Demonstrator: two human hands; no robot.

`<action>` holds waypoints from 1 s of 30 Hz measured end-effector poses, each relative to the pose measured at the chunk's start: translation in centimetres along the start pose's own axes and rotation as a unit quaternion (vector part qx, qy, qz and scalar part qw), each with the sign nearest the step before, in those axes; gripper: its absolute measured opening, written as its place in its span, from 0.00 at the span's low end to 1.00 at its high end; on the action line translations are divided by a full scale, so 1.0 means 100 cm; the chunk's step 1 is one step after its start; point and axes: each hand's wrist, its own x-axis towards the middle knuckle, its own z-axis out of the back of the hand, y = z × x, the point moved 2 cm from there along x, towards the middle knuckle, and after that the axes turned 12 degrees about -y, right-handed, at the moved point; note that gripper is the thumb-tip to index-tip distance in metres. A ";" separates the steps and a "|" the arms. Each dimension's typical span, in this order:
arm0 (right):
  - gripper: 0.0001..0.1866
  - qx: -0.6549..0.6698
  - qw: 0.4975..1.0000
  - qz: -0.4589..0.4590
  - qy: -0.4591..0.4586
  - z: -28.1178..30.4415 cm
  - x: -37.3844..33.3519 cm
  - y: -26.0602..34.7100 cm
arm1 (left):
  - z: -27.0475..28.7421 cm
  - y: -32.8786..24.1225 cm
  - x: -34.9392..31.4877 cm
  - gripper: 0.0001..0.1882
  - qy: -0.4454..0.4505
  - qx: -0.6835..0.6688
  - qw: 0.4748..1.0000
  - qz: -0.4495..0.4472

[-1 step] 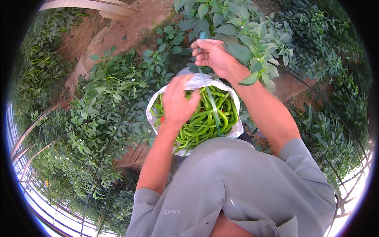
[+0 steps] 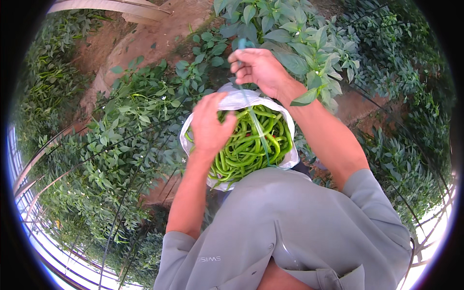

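Leaves beside right hand; left hand perhaps touching sack rim.

Blur softens the left hand, which hides part of the rim of the white sack and some green peppers; whether its fingertips touch the sack is unclear. The upper end of the strap is smeared at the right hand. The grey shirt, cut off below, covers the sack's near side
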 end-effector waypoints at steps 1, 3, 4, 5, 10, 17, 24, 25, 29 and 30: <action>0.16 -0.016 0.999 0.004 0.029 -0.016 -0.013 0.008 | 0.015 0.013 0.002 0.26 0.027 0.062 0.998 -0.007; 0.15 -0.069 0.994 -0.008 0.086 -0.047 -0.024 0.015 | 0.027 0.036 0.002 0.24 0.117 0.135 0.984 0.010; 0.15 -0.088 0.991 -0.012 0.098 -0.059 -0.021 0.011 | 0.026 0.040 0.006 0.21 0.162 0.148 0.975 0.019; 0.15 -0.108 0.988 -0.017 0.110 -0.069 -0.016 0.004 | 0.025 0.043 0.009 0.18 0.207 0.161 0.965 0.029; 0.15 -0.131 0.985 -0.055 0.096 -0.087 0.013 -0.025 | 0.021 0.053 0.025 0.12 0.204 0.139 0.967 0.063; 0.15 -0.149 0.985 -0.063 0.061 -0.079 0.034 -0.042 | 0.016 0.072 0.036 0.15 0.314 0.062 0.941 0.110; 0.15 -0.165 0.980 -0.083 0.072 -0.081 0.048 -0.059 | 0.018 0.083 0.029 0.12 0.396 -0.176 0.827 0.357; 0.15 -0.159 0.980 -0.091 0.073 -0.084 0.049 -0.061 | 0.018 0.086 0.027 0.13 0.394 -0.186 0.829 0.350; 0.15 -0.124 0.982 -0.118 0.086 -0.094 0.053 -0.070 | 0.025 0.082 0.020 0.16 0.332 -0.236 0.849 0.337; 0.15 -0.112 0.982 -0.124 0.091 -0.096 0.056 -0.072 | 0.026 0.077 0.017 0.17 0.303 -0.251 0.855 0.337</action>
